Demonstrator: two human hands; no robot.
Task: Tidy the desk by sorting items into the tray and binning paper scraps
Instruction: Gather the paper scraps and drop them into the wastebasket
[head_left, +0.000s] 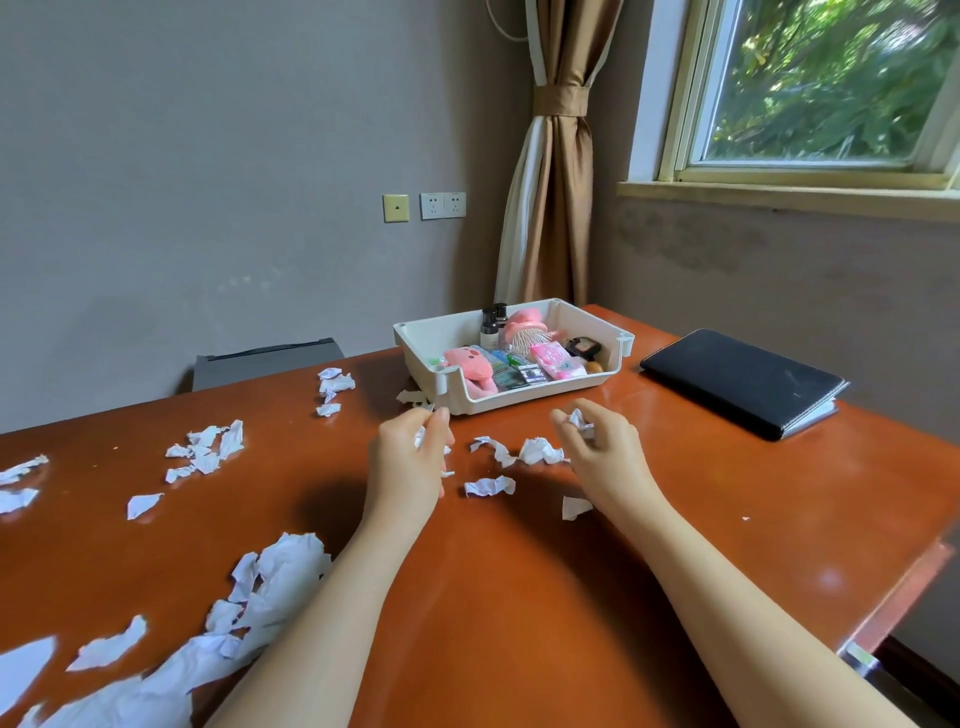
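Note:
My left hand (410, 457) is closed around white paper scraps just in front of the white tray (587, 384). My right hand (597, 441) pinches a crumpled white scrap (577, 420) between its fingertips. Between the hands lie loose scraps (540, 451) and another one (489, 486) nearer me. The tray holds a pink plush toy (470, 364), a pink hairbrush (527, 327), small bottles (491, 325) and packets. Several more scraps (205, 449) are strewn over the left of the desk, with a large heap (260, 597) by my left forearm.
A black notebook (743, 382) lies at the desk's right. The brown wooden desk (519, 597) has its right edge near my right elbow. A dark chair back (265, 364) stands behind the far edge. Wall, curtain and window are beyond.

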